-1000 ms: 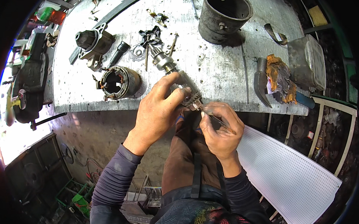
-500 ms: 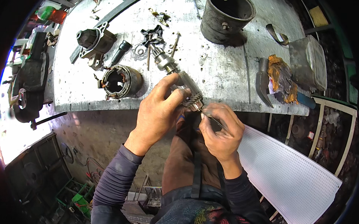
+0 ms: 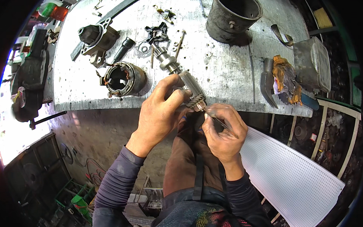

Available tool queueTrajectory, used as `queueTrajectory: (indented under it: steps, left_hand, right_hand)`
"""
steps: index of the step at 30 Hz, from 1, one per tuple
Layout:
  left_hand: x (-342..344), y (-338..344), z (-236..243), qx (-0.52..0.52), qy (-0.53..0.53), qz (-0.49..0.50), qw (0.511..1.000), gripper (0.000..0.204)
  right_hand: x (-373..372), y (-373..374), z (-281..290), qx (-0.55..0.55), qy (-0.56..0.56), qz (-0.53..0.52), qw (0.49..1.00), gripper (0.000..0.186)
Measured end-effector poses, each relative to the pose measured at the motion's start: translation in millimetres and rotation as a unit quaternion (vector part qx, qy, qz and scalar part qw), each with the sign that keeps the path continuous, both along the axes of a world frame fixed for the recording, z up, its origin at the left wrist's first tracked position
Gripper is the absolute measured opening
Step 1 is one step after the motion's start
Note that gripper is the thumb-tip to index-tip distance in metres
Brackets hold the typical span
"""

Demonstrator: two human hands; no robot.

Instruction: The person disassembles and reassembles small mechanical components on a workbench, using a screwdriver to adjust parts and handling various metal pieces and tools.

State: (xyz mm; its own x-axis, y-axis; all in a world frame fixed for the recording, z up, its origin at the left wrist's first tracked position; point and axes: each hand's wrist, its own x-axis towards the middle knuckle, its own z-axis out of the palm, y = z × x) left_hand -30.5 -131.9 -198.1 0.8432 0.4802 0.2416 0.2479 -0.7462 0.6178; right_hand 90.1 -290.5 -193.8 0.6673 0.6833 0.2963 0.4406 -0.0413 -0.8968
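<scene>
My left hand (image 3: pixel 156 114) is wrapped round a starter motor armature (image 3: pixel 192 84), its drive gear end (image 3: pixel 166 60) pointing away over the bench. The armature slants across the bench's near edge, its copper commutator end toward me. Pinched in the fingers of my right hand (image 3: pixel 227 132) is a thin, dark, slender tool (image 3: pixel 219 121), whose tip meets the commutator end. Its exact kind is hard to make out. To the left of the armature stands a round field coil housing (image 3: pixel 138 79) with copper pieces inside.
The scuffed metal bench (image 3: pixel 224 76) carries a gear housing (image 3: pixel 107 38), a dark cylinder (image 3: pixel 123 49), a black bracket (image 3: pixel 156 33) and bolts. Toward the right are a large steel cylinder (image 3: pixel 222 28), a hammer (image 3: pixel 267 84), a stained rag (image 3: pixel 284 78) and a box (image 3: pixel 311 65). A perforated white panel (image 3: pixel 287 178) leans below.
The armature has turned slightly in my left hand. My right hand keeps the thin tool at the commutator end. The bench has shifted slightly in view.
</scene>
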Motion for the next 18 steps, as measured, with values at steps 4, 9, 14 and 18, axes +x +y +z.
queueTrajectory:
  steps: [4, 9, 14, 18]
  left_hand:
    - [-1.0, -0.8, -2.0, 0.002, -0.004, 0.000, 1.000, 0.047]
    - [-3.6, -0.2, -1.3, -0.018, -0.009, -0.003, 1.000, 0.043]
    - [-2.6, 4.2, 1.6, 0.009, -0.009, -0.030, 0.999, 0.035]
    - [-3.2, 4.7, 5.2, -0.011, -0.009, -0.036, 0.999, 0.033]
  right_hand:
    - [0.0, 4.2, -0.1, 0.002, -0.021, -0.005, 1.000, 0.022]
    - [-2.2, 4.9, 2.3, -0.002, -0.019, -0.006, 1.000, 0.021]
    - [-1.8, 3.0, 1.0, -0.009, -0.017, 0.008, 1.000, 0.023]
    - [-2.4, -0.3, 0.5, 0.014, 0.000, 0.001, 1.000, 0.023]
